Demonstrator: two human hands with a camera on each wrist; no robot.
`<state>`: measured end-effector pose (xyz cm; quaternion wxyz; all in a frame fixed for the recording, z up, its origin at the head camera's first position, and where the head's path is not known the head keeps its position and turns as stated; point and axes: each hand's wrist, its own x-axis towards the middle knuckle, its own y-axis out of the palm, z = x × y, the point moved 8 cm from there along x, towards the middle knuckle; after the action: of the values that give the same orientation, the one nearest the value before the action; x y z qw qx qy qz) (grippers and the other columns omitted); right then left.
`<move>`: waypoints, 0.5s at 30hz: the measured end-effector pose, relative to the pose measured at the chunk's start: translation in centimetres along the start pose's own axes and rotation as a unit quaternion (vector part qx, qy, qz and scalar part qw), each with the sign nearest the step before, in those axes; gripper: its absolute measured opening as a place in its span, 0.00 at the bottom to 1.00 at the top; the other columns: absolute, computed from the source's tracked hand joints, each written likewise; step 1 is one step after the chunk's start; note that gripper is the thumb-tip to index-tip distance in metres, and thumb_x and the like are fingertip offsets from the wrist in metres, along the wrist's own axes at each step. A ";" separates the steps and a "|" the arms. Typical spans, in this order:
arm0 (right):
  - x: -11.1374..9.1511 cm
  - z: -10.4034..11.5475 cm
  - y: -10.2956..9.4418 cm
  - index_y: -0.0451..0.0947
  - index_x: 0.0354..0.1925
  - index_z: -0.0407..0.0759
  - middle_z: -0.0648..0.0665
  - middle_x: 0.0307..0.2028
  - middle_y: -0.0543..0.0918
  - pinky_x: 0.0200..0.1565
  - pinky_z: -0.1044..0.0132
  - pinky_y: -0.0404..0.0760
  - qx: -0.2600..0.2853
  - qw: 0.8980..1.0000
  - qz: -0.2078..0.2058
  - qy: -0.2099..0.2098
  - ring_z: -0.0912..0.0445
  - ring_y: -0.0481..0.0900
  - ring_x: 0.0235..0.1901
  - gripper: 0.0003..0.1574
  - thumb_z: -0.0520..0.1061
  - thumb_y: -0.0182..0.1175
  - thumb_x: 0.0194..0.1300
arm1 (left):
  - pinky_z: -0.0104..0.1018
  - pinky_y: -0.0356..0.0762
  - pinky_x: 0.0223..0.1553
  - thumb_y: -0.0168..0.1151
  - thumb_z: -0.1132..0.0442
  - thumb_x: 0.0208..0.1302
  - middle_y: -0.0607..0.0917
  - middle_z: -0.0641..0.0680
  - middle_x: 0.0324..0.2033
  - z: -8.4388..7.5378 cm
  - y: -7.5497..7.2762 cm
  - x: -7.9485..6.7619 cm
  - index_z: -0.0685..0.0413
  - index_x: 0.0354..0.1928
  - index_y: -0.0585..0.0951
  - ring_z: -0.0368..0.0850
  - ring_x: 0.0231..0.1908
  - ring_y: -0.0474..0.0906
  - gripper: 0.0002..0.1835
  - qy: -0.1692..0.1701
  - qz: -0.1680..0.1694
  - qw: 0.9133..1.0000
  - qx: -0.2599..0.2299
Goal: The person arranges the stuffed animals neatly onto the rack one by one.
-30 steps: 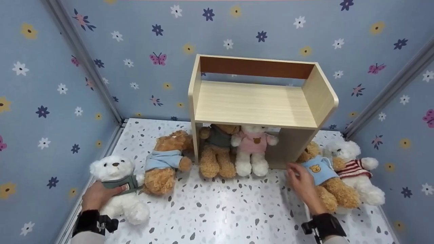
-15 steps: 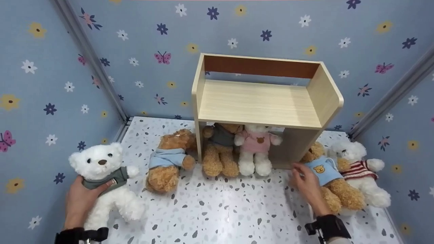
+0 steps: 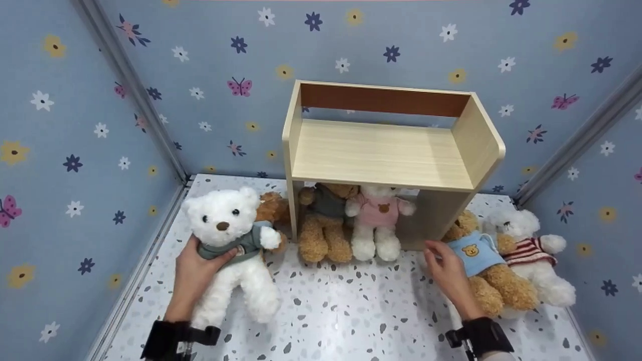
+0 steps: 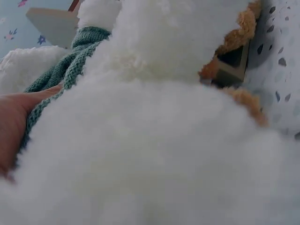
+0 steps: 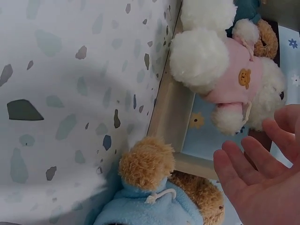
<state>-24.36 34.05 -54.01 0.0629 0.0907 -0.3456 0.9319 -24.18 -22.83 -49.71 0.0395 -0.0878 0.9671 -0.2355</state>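
My left hand (image 3: 193, 276) grips a white teddy bear (image 3: 241, 283) in a green knitted sweater round its body, thumb across the sweater's front. The bear is upright, facing me, and covers most of a brown teddy bear (image 3: 273, 206) behind it. White fur fills much of the left wrist view, with the green sweater (image 4: 58, 70) at its left. My right hand (image 3: 447, 271) holds nothing; in the right wrist view its fingers are loosely bent. It hovers by the shelf's lower right corner, close to a tan teddy bear (image 3: 471, 255) in a light blue hoodie.
A wooden shelf unit (image 3: 381, 153) stands against the flowered wall. In its lower compartment sit a brown bear in a grey top (image 3: 323, 225) and a white bear in pink (image 3: 377, 215). A white bear in a striped sweater (image 3: 531, 250) leans at the right on the speckled tabletop (image 3: 341, 311).
My left hand has raised the white bear upright from beside the brown bear, first leftward, then right to in front of it. My right hand has stayed almost in place.
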 end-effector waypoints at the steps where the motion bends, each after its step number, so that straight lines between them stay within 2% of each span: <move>1: 0.0 0.2 0.1 0.78 0.63 0.33 0.34 0.56 0.82 0.53 0.46 0.83 0.002 1.000 0.000 -0.002 0.41 0.83 0.54 0.20 0.39 0.56 0.78 | 0.61 0.59 0.72 0.81 0.49 0.55 0.72 0.69 0.70 -0.2 0.9 -0.1 0.61 0.76 0.63 0.66 0.70 0.66 0.53 0.005 0.001 1.000 -0.007; 5: 0.0 1.1 0.7 0.80 0.61 0.35 0.36 0.54 0.85 0.52 0.49 0.84 0.001 1.000 -0.005 -0.012 0.42 0.85 0.52 0.19 0.41 0.57 0.78 | 0.59 0.62 0.71 0.82 0.50 0.54 0.75 0.68 0.68 -1.0 4.4 -0.3 0.59 0.74 0.67 0.64 0.68 0.70 0.50 0.026 0.000 0.999 -0.032; 9: 0.1 2.7 1.6 0.83 0.58 0.39 0.41 0.50 0.88 0.49 0.57 0.86 0.020 1.000 -0.004 -0.024 0.47 0.87 0.48 0.16 0.42 0.59 0.78 | 0.59 0.64 0.70 0.83 0.51 0.52 0.77 0.67 0.66 -2.0 8.1 -0.7 0.60 0.73 0.68 0.63 0.67 0.72 0.50 0.046 0.000 0.998 -0.050; 13: 0.0 4.9 3.1 0.84 0.58 0.39 0.44 0.48 0.89 0.48 0.59 0.86 0.049 0.997 0.021 -0.052 0.50 0.88 0.47 0.16 0.43 0.59 0.78 | 0.58 0.67 0.69 0.84 0.53 0.50 0.79 0.67 0.63 -3.3 11.5 -1.6 0.65 0.70 0.70 0.64 0.64 0.75 0.48 0.074 0.004 0.995 -0.067; 15: -0.2 6.0 4.2 0.83 0.60 0.40 0.45 0.49 0.89 0.49 0.57 0.86 0.061 0.995 0.046 -0.059 0.50 0.88 0.47 0.18 0.45 0.58 0.79 | 0.59 0.70 0.66 0.84 0.51 0.49 0.81 0.67 0.61 -3.7 12.9 -2.2 0.64 0.69 0.72 0.64 0.61 0.77 0.48 0.089 0.001 0.995 -0.051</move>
<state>-24.15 26.97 -52.29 -0.0067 0.1335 -0.2952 0.9460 -24.47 -9.45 -52.32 -0.0510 -0.0678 0.9775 -0.1930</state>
